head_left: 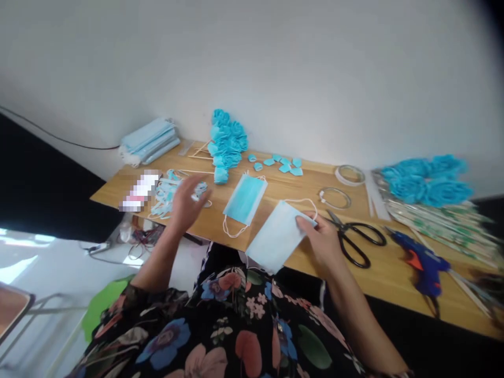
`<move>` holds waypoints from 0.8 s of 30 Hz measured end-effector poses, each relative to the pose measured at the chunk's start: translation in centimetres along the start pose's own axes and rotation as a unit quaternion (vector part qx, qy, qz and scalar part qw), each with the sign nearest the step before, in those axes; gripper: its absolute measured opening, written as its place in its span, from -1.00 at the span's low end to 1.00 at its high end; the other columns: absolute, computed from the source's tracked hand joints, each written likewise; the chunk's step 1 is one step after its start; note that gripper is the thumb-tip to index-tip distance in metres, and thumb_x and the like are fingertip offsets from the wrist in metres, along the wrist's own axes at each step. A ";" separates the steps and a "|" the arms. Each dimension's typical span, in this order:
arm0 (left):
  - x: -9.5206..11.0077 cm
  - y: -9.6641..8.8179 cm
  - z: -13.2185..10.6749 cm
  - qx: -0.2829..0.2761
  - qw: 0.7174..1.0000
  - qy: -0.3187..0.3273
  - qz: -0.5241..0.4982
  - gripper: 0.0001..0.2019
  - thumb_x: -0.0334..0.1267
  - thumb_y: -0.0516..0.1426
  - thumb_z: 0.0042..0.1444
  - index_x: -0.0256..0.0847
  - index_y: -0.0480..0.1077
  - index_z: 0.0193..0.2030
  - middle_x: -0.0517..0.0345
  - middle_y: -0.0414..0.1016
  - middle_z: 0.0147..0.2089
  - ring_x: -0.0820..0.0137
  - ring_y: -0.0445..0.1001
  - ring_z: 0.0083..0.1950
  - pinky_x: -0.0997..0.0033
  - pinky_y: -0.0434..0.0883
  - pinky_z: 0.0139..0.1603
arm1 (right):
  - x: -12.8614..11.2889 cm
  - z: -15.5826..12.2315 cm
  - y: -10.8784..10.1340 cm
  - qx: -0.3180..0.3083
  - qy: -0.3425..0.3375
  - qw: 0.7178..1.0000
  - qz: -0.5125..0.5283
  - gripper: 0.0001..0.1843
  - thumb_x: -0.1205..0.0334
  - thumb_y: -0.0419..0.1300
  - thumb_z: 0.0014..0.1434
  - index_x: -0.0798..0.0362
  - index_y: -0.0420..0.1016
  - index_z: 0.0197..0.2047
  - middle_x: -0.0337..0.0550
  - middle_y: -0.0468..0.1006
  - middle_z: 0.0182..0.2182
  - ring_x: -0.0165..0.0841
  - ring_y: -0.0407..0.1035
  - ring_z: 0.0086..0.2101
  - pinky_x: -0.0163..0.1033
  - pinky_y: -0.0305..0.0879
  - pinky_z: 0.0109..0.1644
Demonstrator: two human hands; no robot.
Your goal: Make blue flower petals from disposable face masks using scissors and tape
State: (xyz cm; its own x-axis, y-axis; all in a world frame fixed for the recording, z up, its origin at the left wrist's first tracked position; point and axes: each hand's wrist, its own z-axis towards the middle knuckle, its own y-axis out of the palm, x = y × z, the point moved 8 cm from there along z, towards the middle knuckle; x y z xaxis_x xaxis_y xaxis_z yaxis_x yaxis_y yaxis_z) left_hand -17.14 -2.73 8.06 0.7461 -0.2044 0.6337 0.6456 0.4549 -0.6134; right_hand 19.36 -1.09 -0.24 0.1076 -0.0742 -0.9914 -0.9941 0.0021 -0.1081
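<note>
My right hand (322, 239) pinches the upper right corner of a pale face mask (273, 236), which hangs tilted over the table's front edge, its ear loop standing up. My left hand (189, 203) is above a pile of cut blue-and-white mask scraps (163, 195), fingers stretched and thumb apart, with nothing seen in it. Between the hands a second face mask (244, 199) lies flat, blue side up. Black-handled scissors (348, 231) lie just right of my right hand.
Blue fabric flowers (228, 139), small blue cut pieces (285, 164) and stacked masks (151, 139) line the back. A phone (140, 191) lies left. Tape roll (349, 175), wire coil (335, 198), a blue glue gun (423, 262) and more flowers (427, 178) are right.
</note>
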 end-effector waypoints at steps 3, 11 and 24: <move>-7.4 -7.6 -3.1 0.112 0.968 -0.154 0.162 -0.37 -0.04 0.20 0.17 -0.16 0.27 0.36 -0.16 0.25 0.44 0.00 0.16 0.47 -0.01 0.06 0.48 | 1.7 -1.3 -0.2 -0.017 0.018 0.999 -0.038 -0.66 -0.11 0.35 0.07 0.02 0.57 -0.33 -0.26 0.44 -0.55 -0.39 0.25 -0.52 -0.27 0.19 -0.44; -18.2 -13.2 -7.2 0.066 0.908 -0.343 0.229 0.02 0.11 0.31 -0.03 -0.30 0.03 0.48 -0.48 0.19 0.42 -0.49 0.03 0.44 -0.36 0.02 0.34 | 2.7 -2.2 -0.5 -0.009 0.026 0.993 -0.118 -0.65 -0.13 0.33 0.01 -0.01 0.59 -0.36 -0.20 0.51 -0.52 -0.32 0.31 -0.51 -0.23 0.28 -0.42; -10.7 -4.4 -0.5 -0.161 0.926 -0.308 -0.151 -0.34 0.22 0.27 0.05 -0.26 0.39 0.11 0.12 0.65 -0.18 -0.10 0.48 0.20 0.09 0.43 0.08 | 2.4 -2.1 -0.3 0.016 0.031 0.994 -0.103 -0.65 -0.11 0.32 0.03 0.04 0.58 -0.34 -0.19 0.52 -0.49 -0.34 0.31 -0.48 -0.24 0.27 -0.37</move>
State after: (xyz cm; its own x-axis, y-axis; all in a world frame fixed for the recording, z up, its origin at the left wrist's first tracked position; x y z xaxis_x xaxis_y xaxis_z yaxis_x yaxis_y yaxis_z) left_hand -27.93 -3.03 3.72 0.3544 0.2975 0.8865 0.8984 0.1547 -0.4111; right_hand 19.84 -3.33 -2.44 0.3074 -0.1385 -0.9415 -0.9500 0.0124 -0.3120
